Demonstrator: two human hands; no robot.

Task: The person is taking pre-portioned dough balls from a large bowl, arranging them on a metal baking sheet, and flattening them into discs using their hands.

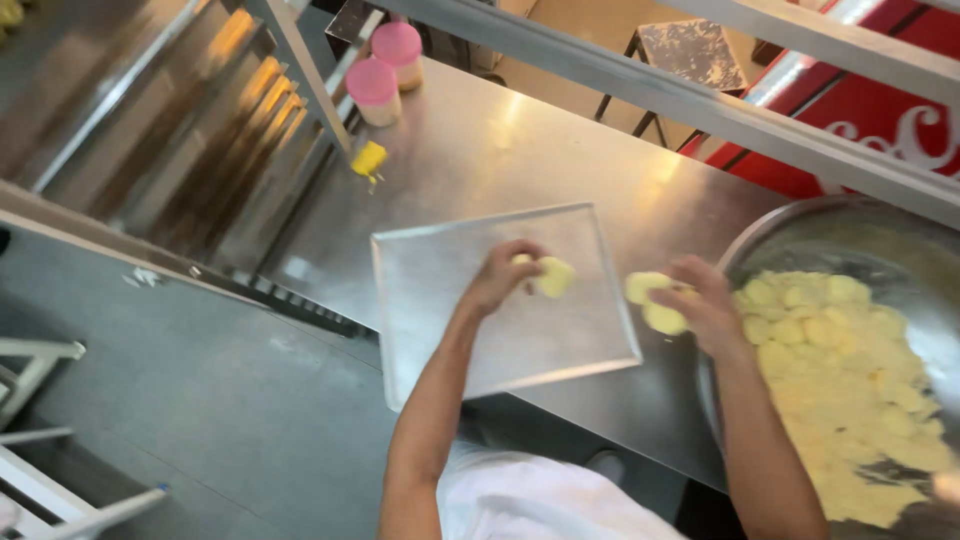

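My left hand point(503, 274) hovers over a square metal tray point(450, 300) and grips a pale yellow dough piece point(553, 276). My right hand point(705, 300) is just right of the tray, beside the rim of a large metal bowl point(790, 222), and holds two yellow dough pieces point(655, 303). The bowl is heaped with several more yellow dough pieces point(850, 380). The tray lies flat on a steel table point(520, 150) and overhangs its near edge.
Two pink-lidded jars point(385, 68) and a small yellow object point(368, 159) stand at the table's far left. A rack of stacked trays point(190, 130) is left of the table. A steel beam point(700, 100) crosses above. A red cabinet point(880, 120) stands behind.
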